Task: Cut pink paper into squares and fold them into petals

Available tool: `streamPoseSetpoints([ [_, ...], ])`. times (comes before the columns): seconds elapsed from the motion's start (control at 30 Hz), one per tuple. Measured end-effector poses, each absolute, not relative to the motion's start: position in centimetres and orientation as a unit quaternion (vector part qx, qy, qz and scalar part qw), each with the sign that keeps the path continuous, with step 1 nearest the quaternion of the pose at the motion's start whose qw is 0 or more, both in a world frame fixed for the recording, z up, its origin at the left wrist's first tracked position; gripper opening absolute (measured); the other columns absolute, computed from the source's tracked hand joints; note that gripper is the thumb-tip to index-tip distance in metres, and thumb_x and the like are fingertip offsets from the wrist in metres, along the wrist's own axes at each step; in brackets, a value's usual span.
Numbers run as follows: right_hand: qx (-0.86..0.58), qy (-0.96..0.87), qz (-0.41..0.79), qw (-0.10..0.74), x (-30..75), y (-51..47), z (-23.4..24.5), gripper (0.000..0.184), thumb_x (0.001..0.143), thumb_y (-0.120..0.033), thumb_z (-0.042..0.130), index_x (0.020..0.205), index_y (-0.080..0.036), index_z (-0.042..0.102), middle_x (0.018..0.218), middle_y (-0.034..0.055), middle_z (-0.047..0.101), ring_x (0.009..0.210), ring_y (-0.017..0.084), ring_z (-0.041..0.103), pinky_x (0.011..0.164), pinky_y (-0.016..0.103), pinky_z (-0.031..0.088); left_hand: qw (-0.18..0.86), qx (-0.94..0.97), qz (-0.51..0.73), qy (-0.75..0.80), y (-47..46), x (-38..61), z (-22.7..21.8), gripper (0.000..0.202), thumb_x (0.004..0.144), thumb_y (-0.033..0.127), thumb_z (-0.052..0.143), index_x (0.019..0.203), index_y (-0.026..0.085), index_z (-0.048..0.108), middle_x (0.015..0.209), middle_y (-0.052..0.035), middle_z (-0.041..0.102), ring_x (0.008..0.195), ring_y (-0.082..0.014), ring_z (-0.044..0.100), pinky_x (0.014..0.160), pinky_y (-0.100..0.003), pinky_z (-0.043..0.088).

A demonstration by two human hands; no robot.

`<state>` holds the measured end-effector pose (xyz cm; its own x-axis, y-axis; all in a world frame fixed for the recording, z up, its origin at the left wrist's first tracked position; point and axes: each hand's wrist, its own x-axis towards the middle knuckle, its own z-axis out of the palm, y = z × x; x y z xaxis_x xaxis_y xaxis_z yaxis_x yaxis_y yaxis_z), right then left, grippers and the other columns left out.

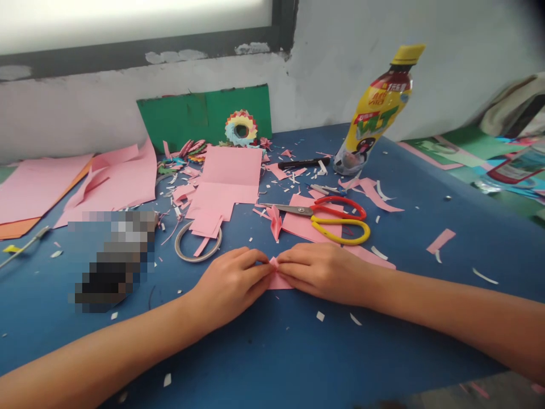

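- The left hand [236, 279] was closed, its bunched fingers gripping the left side of a small folded piece of pink paper [281, 282].
- The right hand [327, 272] was closed on the same piece from the right, fingertips together near its peak.
- That piece lay on the blue tabletop [264, 358], between the two hands and in front of the person.
- Just beyond the fingers stood a narrow, pointed pink paper fold [276, 223].
- Metal scissors with one red and one yellow handle [307, 211] lay beyond the right hand, partly over pink paper.
- A round grey roll of tape [197, 259] lay beyond the left hand, pink strips across it.
- Farther back, a black marker pen [300, 163] lay near an upright plastic bottle with a yellow label [372, 113].
- A multicoloured folded-paper ring [231, 132] stood before a green board [170, 122].
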<state>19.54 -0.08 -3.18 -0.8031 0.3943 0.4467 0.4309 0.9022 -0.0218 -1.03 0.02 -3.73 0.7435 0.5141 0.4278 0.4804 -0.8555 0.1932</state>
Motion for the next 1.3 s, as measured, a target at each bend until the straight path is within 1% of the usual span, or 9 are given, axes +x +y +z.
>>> streamPoseSetpoints([
  [0.13, -0.208, -0.949, -0.032, 0.236, 19.5, 0.1, -3.2, 0.025, 0.089, -0.016, 0.041, 0.081, -0.011, 0.065, 0.084, 0.0072, 0.067, 0.076, 0.015, 0.060, 0.071, 0.028, 0.051, 0.041, 0.934, 0.232, 0.267, 0.0, -0.9, -3.6, 0.020, 0.088, 0.020, 0.045, 0.085, 0.015, 0.064, 0.083, -0.0049, 0.064, 0.072, -0.0137, 0.057, 0.068, -0.027, 0.050],
  [0.3, -0.186, -0.956, -0.031, 0.226, 19.7, 0.5, -3.2, 0.026, 0.090, -0.017, 0.042, 0.080, -0.011, 0.065, 0.084, 0.0064, 0.067, 0.078, 0.016, 0.060, 0.070, 0.028, 0.051, 0.047, 0.937, 0.234, 0.256, 0.0, -1.0, -3.6, 0.018, 0.087, 0.017, 0.047, 0.085, 0.014, 0.065, 0.085, -0.0060, 0.063, 0.072, -0.0142, 0.057, 0.068, -0.027, 0.050],
  [0.73, -0.181, -0.956, -0.015, 0.232, 19.8, 0.6, -3.6, 0.025, 0.090, -0.019, 0.043, 0.079, -0.012, 0.064, 0.086, 0.0070, 0.067, 0.082, 0.015, 0.059, 0.073, 0.027, 0.050, 0.015, 0.942, 0.219, 0.254, -0.2, -0.9, -3.1, 0.023, 0.086, 0.019, 0.044, 0.082, 0.014, 0.067, 0.083, -0.0073, 0.064, 0.068, -0.0138, 0.058, 0.066, -0.027, 0.051],
  [0.83, -0.184, -0.952, -0.013, 0.246, 19.7, 0.5, -3.6, 0.024, 0.089, -0.019, 0.044, 0.079, -0.011, 0.064, 0.084, 0.0069, 0.067, 0.081, 0.015, 0.059, 0.073, 0.026, 0.050, 0.015, 0.944, 0.213, 0.253, -0.3, -0.8, -3.0, 0.021, 0.085, 0.017, 0.046, 0.084, 0.013, 0.066, 0.085, -0.0079, 0.064, 0.069, -0.0147, 0.059, 0.066, -0.028, 0.051],
  [0.97, -0.182, -0.950, -0.016, 0.251, 19.7, 0.5, -3.6, 0.026, 0.090, -0.019, 0.043, 0.077, -0.011, 0.064, 0.082, 0.0070, 0.067, 0.080, 0.014, 0.059, 0.073, 0.025, 0.049, 0.022, 0.945, 0.214, 0.244, -0.2, -0.7, -3.0, 0.020, 0.083, 0.016, 0.046, 0.080, 0.014, 0.065, 0.089, -0.0072, 0.066, 0.073, -0.0149, 0.060, 0.069, -0.028, 0.051],
  [1.07, -0.183, -0.955, -0.022, 0.233, 19.7, 0.5, -3.5, 0.026, 0.090, -0.018, 0.043, 0.076, -0.012, 0.064, 0.081, 0.0059, 0.066, 0.078, 0.015, 0.058, 0.071, 0.025, 0.048, 0.028, 0.951, 0.197, 0.236, -0.1, -0.8, -2.9, 0.017, 0.081, 0.015, 0.046, 0.080, 0.014, 0.063, 0.090, -0.0066, 0.067, 0.076, -0.0163, 0.061, 0.071, -0.029, 0.051],
  [1.17, -0.199, -0.959, -0.026, 0.198, 19.6, 0.3, -3.2, 0.024, 0.089, -0.018, 0.044, 0.077, -0.011, 0.063, 0.078, 0.0054, 0.065, 0.075, 0.016, 0.057, 0.068, 0.027, 0.046, 0.026, 0.960, 0.158, 0.231, 0.0, -0.9, -2.6, 0.017, 0.079, 0.016, 0.046, 0.084, 0.013, 0.062, 0.094, -0.0067, 0.067, 0.080, -0.0190, 0.061, 0.071, -0.031, 0.050],
  [1.3, -0.221, -0.964, -0.049, 0.141, 19.2, -0.6, -2.6, 0.023, 0.088, -0.017, 0.043, 0.077, -0.010, 0.063, 0.074, 0.0071, 0.063, 0.073, 0.017, 0.056, 0.064, 0.029, 0.044, 0.018, 0.967, 0.109, 0.229, -0.1, -1.0, -2.0, 0.019, 0.078, 0.018, 0.046, 0.087, 0.014, 0.062, 0.093, -0.0073, 0.067, 0.081, -0.0210, 0.060, 0.067, -0.033, 0.048],
])
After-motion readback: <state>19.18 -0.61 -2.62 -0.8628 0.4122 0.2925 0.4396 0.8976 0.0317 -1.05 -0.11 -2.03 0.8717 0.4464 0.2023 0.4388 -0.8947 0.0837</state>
